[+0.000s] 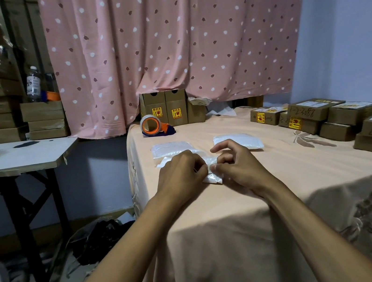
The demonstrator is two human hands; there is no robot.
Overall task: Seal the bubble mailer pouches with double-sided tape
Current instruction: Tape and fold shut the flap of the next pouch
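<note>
Peach-coloured, the tablecloth [216, 209] lies under both hands. The left hand [180, 172] has its fingers curled down and pinches the edge of a small white bubble mailer pouch [213, 176]. The right hand [238, 165] pinches the same pouch between thumb and forefinger, its other fingers bent and raised. The fingertips of the two hands nearly meet. The pouch lies on the cloth between and beneath them, mostly covered, so its long axis cannot be told. Just beyond the left hand sits a stack of white pouches [171, 148], and beyond the right hand another white pouch [238, 143]. Farther off stands an orange tape dispenser [153, 126].
</note>
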